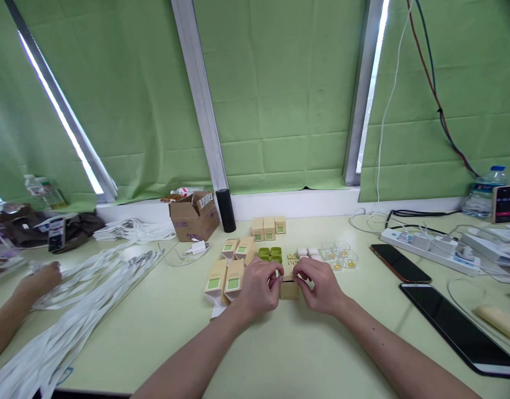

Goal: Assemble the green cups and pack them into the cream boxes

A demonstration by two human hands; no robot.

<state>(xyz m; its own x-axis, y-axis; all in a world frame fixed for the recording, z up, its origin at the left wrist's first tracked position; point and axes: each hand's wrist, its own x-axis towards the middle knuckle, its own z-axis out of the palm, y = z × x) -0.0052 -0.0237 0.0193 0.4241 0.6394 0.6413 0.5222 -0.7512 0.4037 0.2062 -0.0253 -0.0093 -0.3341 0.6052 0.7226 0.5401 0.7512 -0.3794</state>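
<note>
At the far left, another person's hand (41, 284) touched a long spread of flat white fabric straps (88, 310) running from near to far across the pale green tabletop (259, 363). Farther back stood an open brown cardboard box (197, 221), with a black cylinder (225, 210) just to its right.

Toward the middle, tan paper cartons with green-and-white labels (217, 280) lay in a group just left of the person's left hand (258, 284). That hand's thumb and index finger were pinched together at the upper left edge of a small tan cardboard box (289, 290). The box sat between the two hands on the near side, its front face showing below the fingertips. Just beyond it were square olive-green cups (270, 254) and, to their right, small cream-coloured pieces (294, 259). The right hand (325, 285) gripped the box's upper right edge, thumb and index finger bent inward.

Farther right stood clear plastic cups with yellow centres (340, 256), then a dark-screened phone (400, 262), a white power strip (429, 252) beyond it, and a larger black-screened device (454, 321) nearer.
</note>
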